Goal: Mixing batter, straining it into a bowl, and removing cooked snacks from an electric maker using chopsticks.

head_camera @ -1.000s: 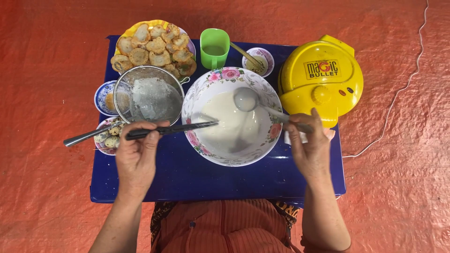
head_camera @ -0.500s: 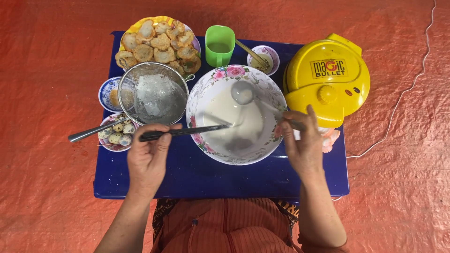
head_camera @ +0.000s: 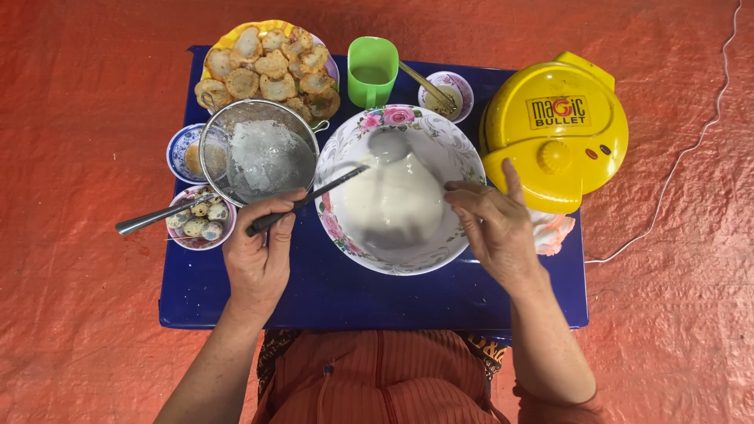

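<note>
1. In the head view, we see the left hand (head_camera: 259,251) at the near left of the blue table (head_camera: 330,294); its fingers are wrapped around the dark handle of a slim utensil (head_camera: 310,200), whose tip reaches out over the white batter (head_camera: 397,200) in the flowered bowl (head_camera: 463,157); held level like that, we judge any drip would fall into the bowl.
2. The right hand (head_camera: 491,224) rests at the bowl's right rim; its fingers are narrowed, pinched on the thin handle of a ladle (head_camera: 389,145) whose cup lies at the far side of the batter; whether the grip is firm we cannot tell.
3. The bowl sits mid-table, between both hands, so each reaches it easily.
4. A wire sieve (head_camera: 259,161) holding pale residue stands just left of the bowl, its long handle pointing outward past the left hand; it rests partly over a small blue-patterned dish (head_camera: 179,153); a little bowl of speckled eggs (head_camera: 200,224) lies below it.
5. Farther back are a yellow plate of browned cakes (head_camera: 267,67), a green cup (head_camera: 373,71) and a small sauce dish (head_camera: 446,93); a yellow lidded appliance (head_camera: 554,129) stands to the right, near the right hand.
</note>
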